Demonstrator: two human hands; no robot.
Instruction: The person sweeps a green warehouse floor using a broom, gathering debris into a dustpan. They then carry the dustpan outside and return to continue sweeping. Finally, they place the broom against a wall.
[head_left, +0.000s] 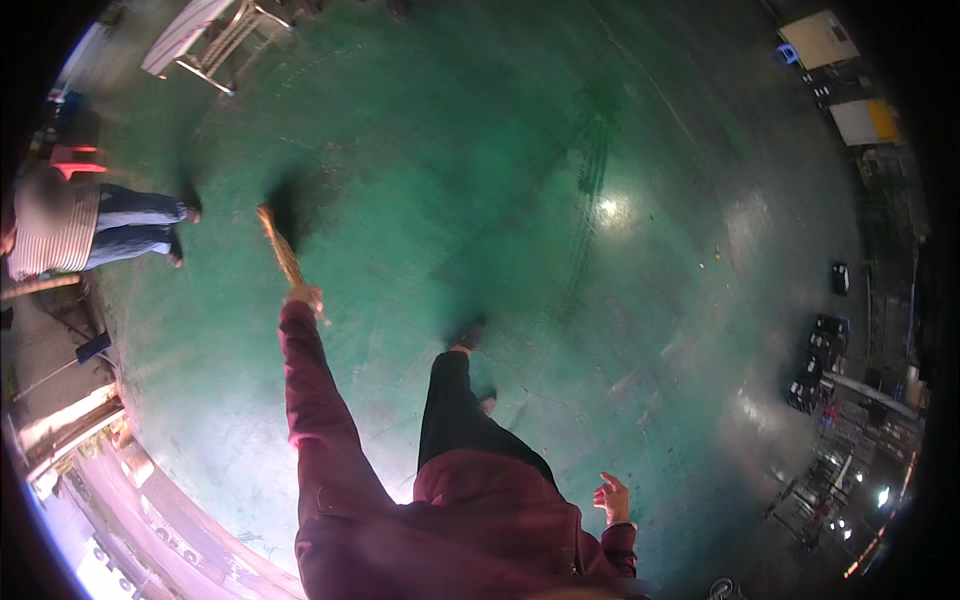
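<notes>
My left arm stretches forward in a dark red sleeve. At its end my left hand is closed around one end of a long straw-coloured bundle, whose exact kind is too blurred to tell. The bundle points away from me, above the green floor, and a dark shadow lies beside its far end. Low at my right side hangs my right hand, holding nothing, with its fingers loosely bent and apart.
At the left stands a person in a striped top and jeans, near a red stool. A table with a metal frame is at the far left. Black items and metal racks line the right side, with boxes farther off.
</notes>
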